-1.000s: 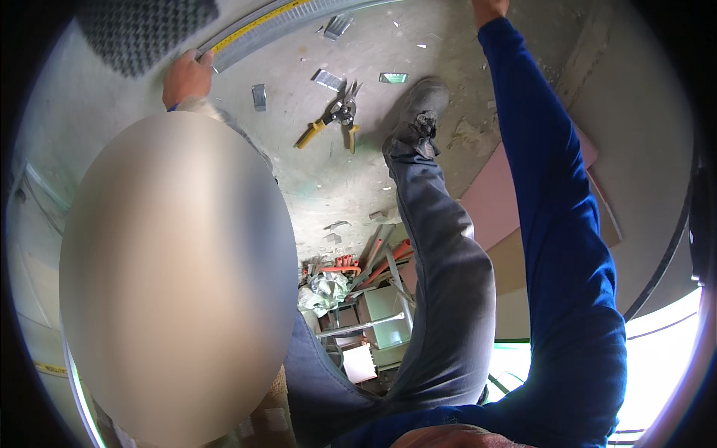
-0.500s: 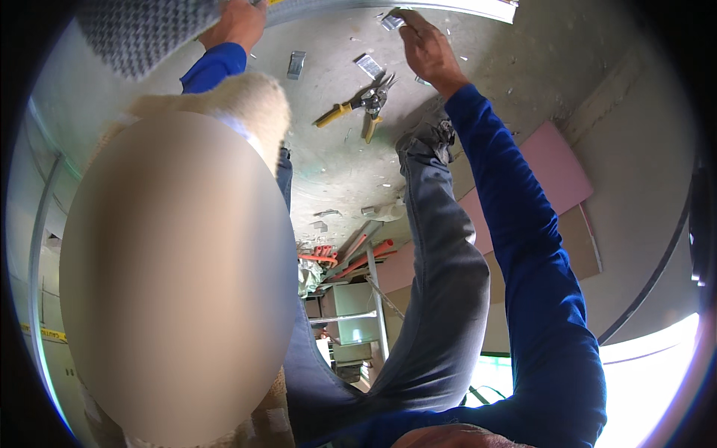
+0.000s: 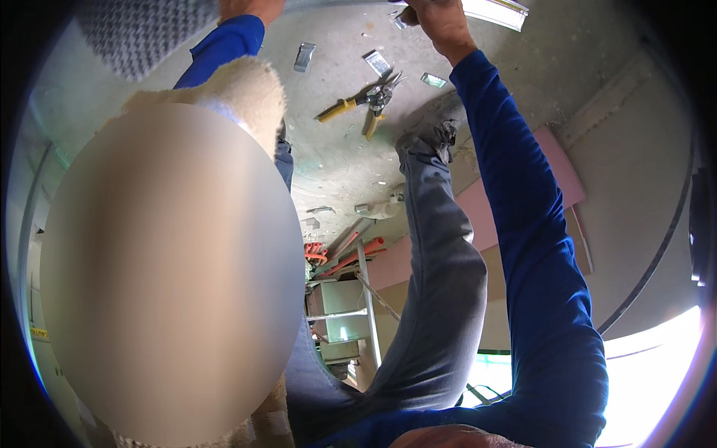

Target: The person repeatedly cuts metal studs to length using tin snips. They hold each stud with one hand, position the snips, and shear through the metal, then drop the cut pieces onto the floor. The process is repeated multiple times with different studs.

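At the top edge, my left hand [image 3: 252, 6] is cut off by the picture's border, so its fingers are hidden. My right hand [image 3: 444, 26] is at the top too, fingers curled in beside a long, bright metal strip [image 3: 497, 12]; whatever they grip is out of sight. Just below those fingers a small metal piece [image 3: 400, 22] shows in part. Yellow-handled tin snips [image 3: 371, 101] lie on the floor with their jaws apart. Around them rest small cut metal pieces, one grey [image 3: 305, 57], one silver [image 3: 378, 63] and one greenish [image 3: 433, 79].
A grey textured panel [image 3: 146, 33] fills the upper left. Beige fuzzy material [image 3: 254, 93] and a large blurred oval cover much of the left. Behind my legs are orange pipes [image 3: 351, 257] and a metal ladder-like frame [image 3: 367, 299]. A pink board [image 3: 560, 168] leans at the right.
Both hands have shifted up toward the top edge, and less of each shows. More of the greenish metal piece appears beside the right wrist. The snips stay on the floor.
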### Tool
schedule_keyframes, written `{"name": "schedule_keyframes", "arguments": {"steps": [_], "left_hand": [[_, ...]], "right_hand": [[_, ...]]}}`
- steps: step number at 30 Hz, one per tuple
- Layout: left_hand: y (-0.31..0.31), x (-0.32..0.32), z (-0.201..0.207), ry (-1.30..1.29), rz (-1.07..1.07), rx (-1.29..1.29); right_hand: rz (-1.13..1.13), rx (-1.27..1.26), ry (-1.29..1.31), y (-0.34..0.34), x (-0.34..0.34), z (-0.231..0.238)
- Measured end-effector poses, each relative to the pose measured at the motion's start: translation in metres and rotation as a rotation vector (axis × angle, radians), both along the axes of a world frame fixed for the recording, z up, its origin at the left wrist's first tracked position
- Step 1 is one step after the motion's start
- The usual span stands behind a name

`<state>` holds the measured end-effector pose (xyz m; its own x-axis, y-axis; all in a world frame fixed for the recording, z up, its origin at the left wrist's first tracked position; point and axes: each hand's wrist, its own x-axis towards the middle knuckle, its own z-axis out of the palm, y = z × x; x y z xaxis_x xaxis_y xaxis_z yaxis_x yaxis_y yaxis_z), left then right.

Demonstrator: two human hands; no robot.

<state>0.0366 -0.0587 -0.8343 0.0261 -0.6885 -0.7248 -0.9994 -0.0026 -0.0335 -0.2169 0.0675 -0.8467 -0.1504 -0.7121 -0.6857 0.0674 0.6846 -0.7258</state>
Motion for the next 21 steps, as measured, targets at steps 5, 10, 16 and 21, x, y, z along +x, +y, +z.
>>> {"name": "schedule_keyframes", "arguments": {"steps": [5, 10, 16, 21], "left_hand": [[0.001, 0.001, 0.003, 0.01, -0.042, -0.032], [0.001, -0.001, 0.008, 0.036, -0.043, -0.015], [-0.002, -0.002, 0.007, 0.012, -0.064, -0.03], [-0.002, -0.002, 0.006, -0.007, -0.032, -0.007]], "right_hand": [[0.058, -0.04, 0.109, -0.011, -0.014, -0.021], [-0.008, -0.052, 0.163, -0.025, -0.025, -0.028], [-0.045, -0.129, 0.131, -0.037, -0.021, -0.033], [0.22, -0.372, 0.286, -0.051, 0.018, -0.039]]}}
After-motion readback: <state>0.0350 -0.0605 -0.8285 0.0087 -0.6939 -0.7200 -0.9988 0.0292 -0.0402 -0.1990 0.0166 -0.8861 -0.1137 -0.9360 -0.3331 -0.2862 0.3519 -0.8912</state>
